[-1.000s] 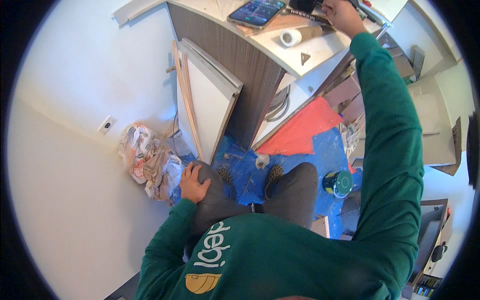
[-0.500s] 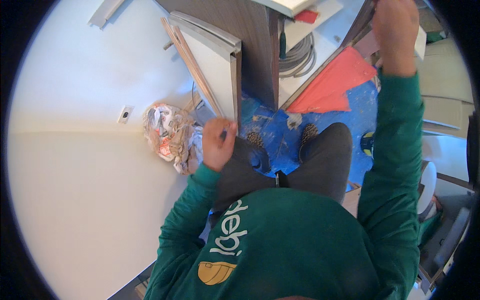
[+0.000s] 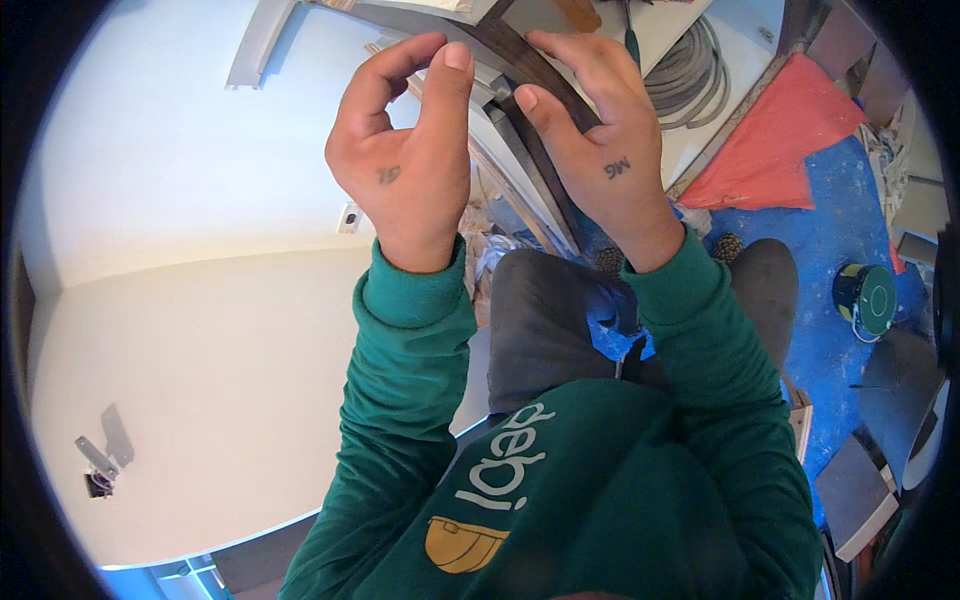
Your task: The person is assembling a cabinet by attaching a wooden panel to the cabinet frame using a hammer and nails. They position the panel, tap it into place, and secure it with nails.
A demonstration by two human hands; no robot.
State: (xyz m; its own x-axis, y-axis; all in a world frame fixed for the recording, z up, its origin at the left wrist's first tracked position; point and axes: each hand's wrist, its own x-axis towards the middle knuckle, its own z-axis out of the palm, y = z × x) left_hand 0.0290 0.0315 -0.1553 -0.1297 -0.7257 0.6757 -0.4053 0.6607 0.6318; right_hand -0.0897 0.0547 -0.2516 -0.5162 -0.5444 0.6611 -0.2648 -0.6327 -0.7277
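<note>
Both bare hands are raised in front of me with their backs toward me, apart from each other. My left hand (image 3: 405,165) has its fingers bent and its thumb up, the thumb tip beside the index fingertip; a gap shows between them, with nothing seen in it. My right hand (image 3: 615,160) is open, thumb and index finger spread, and nothing shows in it. Dark marks are drawn on the backs of both. Behind and between the hands runs the edge of a dark wood panel (image 3: 545,75); whether any finger touches it I cannot tell.
At the upper right are a coiled grey hose (image 3: 690,75) and a red sheet (image 3: 765,145). A dark green bucket (image 3: 868,300) stands on the blue floor covering (image 3: 815,215). Crumpled plastic bags (image 3: 485,245) lie by the wall outlet (image 3: 349,218). A small bracket (image 3: 95,457) sticks out at the lower left.
My right hand has come down and left from the upper right to beside my left hand. My left hand has risen. The view has shifted left.
</note>
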